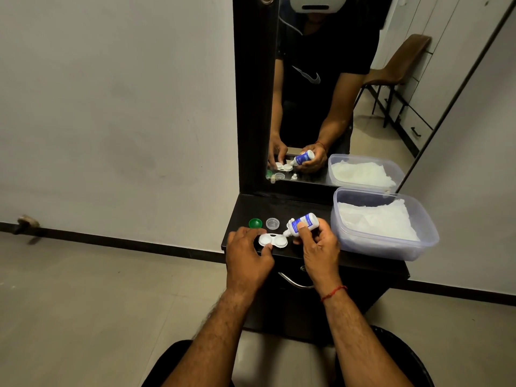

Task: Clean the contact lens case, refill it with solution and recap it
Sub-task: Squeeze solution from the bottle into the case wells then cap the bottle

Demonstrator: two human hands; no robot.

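Observation:
A white contact lens case (273,240) with two open wells lies on the black dresser top (296,208). My left hand (247,254) pinches the case's left end between thumb and fingers. My right hand (318,244) grips a small white solution bottle (303,222) with a blue label, tilted down to the left so that its nozzle sits just over the right well. Behind the case lie a green cap (255,223) and a clear cap (273,223), side by side and off the case.
A clear plastic tub (391,248) holding white tissue stands on the right of the dresser top. A mirror (329,107) rises behind, reflecting the hands. A drawer handle (293,283) juts from the front below. A pale wall lies to the left.

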